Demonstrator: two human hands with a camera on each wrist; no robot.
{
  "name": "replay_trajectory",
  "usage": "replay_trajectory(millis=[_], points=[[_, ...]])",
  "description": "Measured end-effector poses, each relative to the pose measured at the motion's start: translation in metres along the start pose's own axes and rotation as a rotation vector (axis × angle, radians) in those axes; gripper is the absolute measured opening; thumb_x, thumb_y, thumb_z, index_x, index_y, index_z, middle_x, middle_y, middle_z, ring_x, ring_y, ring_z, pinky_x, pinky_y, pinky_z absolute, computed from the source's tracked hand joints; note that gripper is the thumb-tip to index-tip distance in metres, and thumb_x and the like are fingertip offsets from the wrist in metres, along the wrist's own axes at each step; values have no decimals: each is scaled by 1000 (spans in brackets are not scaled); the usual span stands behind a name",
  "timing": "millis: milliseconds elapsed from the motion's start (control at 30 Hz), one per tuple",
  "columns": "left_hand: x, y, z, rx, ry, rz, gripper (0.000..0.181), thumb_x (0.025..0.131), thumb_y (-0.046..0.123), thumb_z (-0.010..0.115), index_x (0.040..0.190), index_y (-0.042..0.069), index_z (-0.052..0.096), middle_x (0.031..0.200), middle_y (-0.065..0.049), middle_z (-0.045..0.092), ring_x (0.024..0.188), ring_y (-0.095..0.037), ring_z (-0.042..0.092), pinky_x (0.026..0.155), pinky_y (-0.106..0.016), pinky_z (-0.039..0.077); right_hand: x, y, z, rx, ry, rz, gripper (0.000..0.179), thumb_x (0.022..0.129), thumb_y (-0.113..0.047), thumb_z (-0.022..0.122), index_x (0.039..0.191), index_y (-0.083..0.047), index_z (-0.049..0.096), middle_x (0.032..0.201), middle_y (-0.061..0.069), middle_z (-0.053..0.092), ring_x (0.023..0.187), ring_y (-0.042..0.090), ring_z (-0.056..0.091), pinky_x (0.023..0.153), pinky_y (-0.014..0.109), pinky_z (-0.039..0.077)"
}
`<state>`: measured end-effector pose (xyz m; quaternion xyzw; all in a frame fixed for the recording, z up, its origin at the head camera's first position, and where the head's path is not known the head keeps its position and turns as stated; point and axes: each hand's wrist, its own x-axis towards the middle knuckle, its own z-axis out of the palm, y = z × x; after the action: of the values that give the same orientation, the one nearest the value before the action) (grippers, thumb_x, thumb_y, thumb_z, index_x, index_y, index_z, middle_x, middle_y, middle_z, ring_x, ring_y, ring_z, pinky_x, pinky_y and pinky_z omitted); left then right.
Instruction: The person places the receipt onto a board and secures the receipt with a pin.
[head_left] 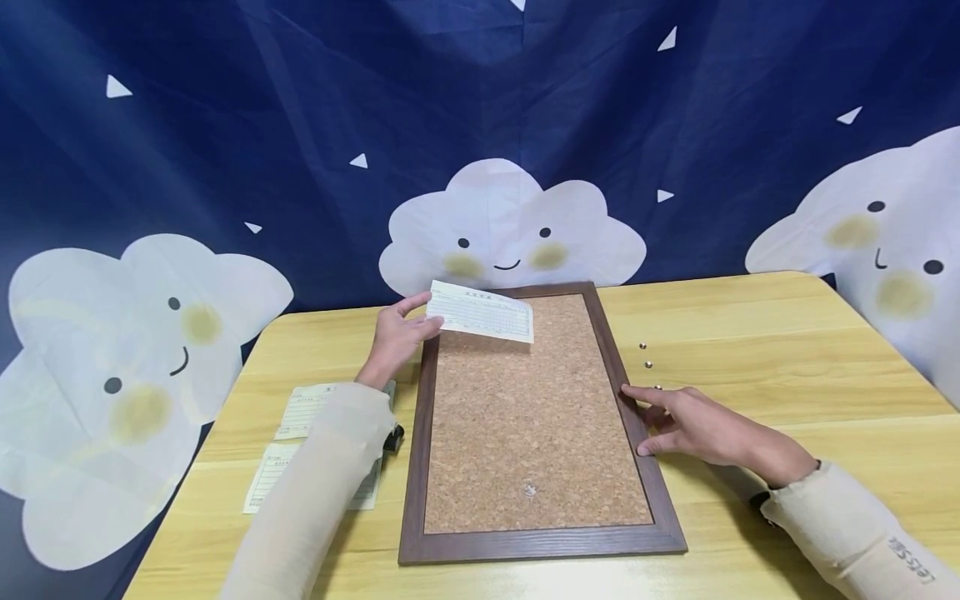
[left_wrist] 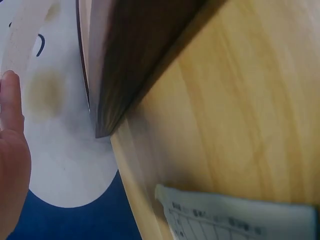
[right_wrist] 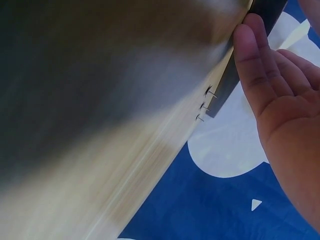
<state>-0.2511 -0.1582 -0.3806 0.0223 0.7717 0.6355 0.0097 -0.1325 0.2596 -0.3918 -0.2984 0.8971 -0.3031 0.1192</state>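
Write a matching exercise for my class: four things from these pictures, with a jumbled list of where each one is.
Things
1. raised printed slip
2. thumbtacks
3. cloud-print backdrop
4. corkboard

Places
A. Behind the wooden table
B. Inside the dark brown frame
C. Pinched by the left fingers
D. On the tabletop, to the right of the frame, near the right fingers

Pairs: 1-C, 2-D, 3-A, 4-B
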Motion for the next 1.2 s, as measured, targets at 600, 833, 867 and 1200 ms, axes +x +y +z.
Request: replay_trajectory(millis=[600,833,867,1200], points=[[3,2,21,98,22,-23,50,90,5,71,139,5,59,116,-23,68,99,-20,70,71,-17,53,0,1,2,16,-1,-1,84,86,-39,77,146,8,43,127,23,64,104,30,68,85,41,57],[3,3,23,145,14,-28,51,90,6,71,139,4,58,139,-20,56,120,-30,61,81,-25,55,-1,1,2,12,-3,-2,84,86,-38,78,146,8,43,125,23,65,103,30,68,84,41,57],[3,3,24,160,14,-29,51,90,6,71,140,4,58,138,-20,56,121,-30,60,82,-27,56,-1,1,1,11,-3,-3,84,86,-38,78,146,9,43,124,22,65,103,30,68,84,41,57],[4,2,28,191,-24,-83,50,91,4,71,139,-1,56,126,-25,64,97,-29,72,83,-33,58,0,1,0,5,-3,-6,83,86,-38,77,145,9,43,126,25,64,104,32,68,84,41,57]])
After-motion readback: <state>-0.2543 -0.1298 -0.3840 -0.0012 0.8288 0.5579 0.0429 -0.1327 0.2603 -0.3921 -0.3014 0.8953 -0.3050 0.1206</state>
